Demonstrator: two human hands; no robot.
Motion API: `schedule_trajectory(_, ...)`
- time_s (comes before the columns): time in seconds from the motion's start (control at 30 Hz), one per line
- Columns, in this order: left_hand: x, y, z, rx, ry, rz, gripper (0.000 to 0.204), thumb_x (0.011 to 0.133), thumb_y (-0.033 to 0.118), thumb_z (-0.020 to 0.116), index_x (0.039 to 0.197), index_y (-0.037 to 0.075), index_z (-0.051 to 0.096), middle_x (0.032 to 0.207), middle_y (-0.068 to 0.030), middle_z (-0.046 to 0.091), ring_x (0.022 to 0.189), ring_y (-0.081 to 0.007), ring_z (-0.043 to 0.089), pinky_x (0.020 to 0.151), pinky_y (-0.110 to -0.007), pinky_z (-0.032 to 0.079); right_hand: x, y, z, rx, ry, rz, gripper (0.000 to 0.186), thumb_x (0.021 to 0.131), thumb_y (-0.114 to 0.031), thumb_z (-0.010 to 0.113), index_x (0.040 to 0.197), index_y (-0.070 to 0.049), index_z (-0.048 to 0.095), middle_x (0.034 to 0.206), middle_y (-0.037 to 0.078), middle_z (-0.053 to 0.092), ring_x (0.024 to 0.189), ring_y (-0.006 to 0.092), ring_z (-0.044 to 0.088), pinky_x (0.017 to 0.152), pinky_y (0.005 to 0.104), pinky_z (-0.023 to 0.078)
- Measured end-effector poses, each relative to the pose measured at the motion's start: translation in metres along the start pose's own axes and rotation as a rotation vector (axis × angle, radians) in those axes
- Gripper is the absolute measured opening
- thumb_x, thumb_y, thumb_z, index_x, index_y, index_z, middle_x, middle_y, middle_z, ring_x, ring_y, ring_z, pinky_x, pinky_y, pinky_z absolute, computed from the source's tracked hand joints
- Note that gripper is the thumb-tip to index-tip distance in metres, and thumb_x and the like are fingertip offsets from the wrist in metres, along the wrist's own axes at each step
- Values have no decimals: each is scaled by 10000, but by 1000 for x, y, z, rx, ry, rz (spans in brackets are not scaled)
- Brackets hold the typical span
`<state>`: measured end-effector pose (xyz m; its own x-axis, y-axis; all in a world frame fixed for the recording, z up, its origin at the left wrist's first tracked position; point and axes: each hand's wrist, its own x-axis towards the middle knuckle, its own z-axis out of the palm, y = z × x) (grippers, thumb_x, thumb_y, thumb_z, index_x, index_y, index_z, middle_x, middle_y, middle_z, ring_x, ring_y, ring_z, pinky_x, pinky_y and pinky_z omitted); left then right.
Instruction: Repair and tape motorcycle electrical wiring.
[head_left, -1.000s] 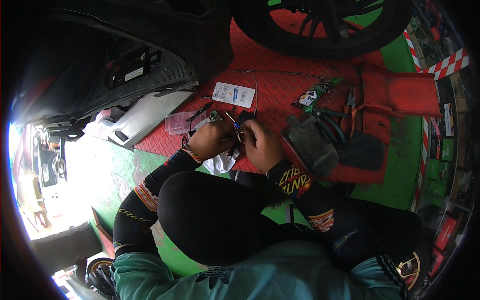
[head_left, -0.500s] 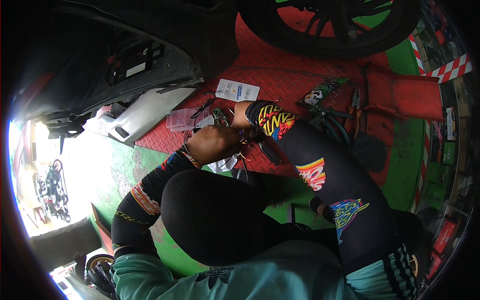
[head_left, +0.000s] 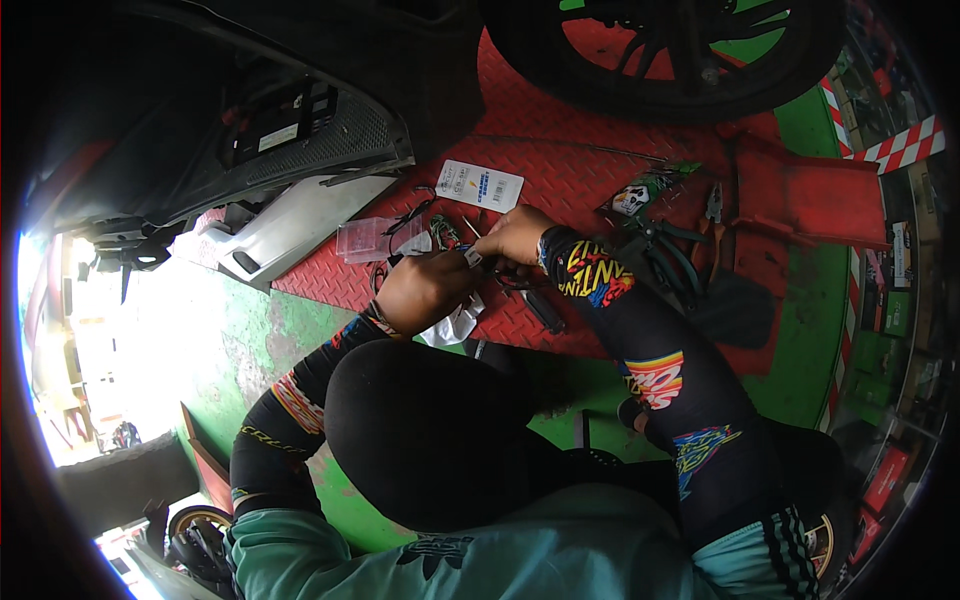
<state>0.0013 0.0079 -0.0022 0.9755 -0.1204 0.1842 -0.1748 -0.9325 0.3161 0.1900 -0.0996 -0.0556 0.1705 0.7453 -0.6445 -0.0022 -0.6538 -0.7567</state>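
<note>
My left hand (head_left: 424,292) and my right hand (head_left: 517,238) meet above the red platform, fingers pinched together. Between their fingertips is a small white piece (head_left: 473,257), too small for me to name. Fingers hide part of it. Just beyond lie a bundle of thin wires (head_left: 442,232), a black cable (head_left: 408,210) and a clear plastic box (head_left: 362,240). A crumpled white sheet (head_left: 456,322) is beneath my left hand. Below my right hand, a slim black object (head_left: 543,311) rests on the platform.
The red tread-plate platform (head_left: 560,150) bears a white printed card (head_left: 480,186), green-handled pliers (head_left: 665,255), orange-handled pliers (head_left: 715,232) and a colourful packet (head_left: 632,197). A black wheel (head_left: 660,100) stands at the far side. Dark vehicle bodywork with a pale panel (head_left: 300,225) is at left.
My right hand has turned and moved slightly right, exposing the white piece between the fingertips. Yellowish wires that hung below the hands no longer show. My left hand stays near the same place.
</note>
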Motion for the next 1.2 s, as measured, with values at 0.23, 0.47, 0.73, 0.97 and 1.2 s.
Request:
schedule_trajectory(0.23,-8,-1,11,-26,135,-13,155,773,109,764,925,117,738,874,-32,662,711,-216,703,570,-361,566,-4,20,24,116,227,-255,371,866,-301,732,1086,-3,750,893,100,754,672,160,704,545,304,564)
schedule_trajectory(0.47,-13,-1,15,-27,152,-104,92,816,132,785,893,108,741,854,-39,651,708,-223,694,570,-359,565,-16,23,23,-37,366,-218,404,809,-362,758,1047,-35,762,979,171,769,946,291,754,847,394,581)
schedule_trajectory(0.73,-18,-8,23,-122,222,-287,120,840,163,810,838,57,754,749,-93,651,674,-293,687,592,-399,546,-22,34,24,56,435,-231,427,836,-256,762,1203,-46,702,1071,175,759,998,315,744,894,408,576)
schedule_trajectory(0.97,-17,-10,14,-315,79,-591,176,852,195,813,876,24,779,778,-140,713,709,-284,720,625,-388,543,-56,36,29,-96,554,-481,449,867,-165,733,1290,-49,639,1110,205,747,1032,358,726,896,432,575)
schedule_trajectory(1.2,-15,-17,12,-443,-7,-637,186,893,170,757,1003,22,780,910,-169,755,813,-300,751,721,-390,571,-77,37,37,-447,599,-449,329,819,-226,782,1039,-6,675,913,178,725,960,373,679,840,462,547)
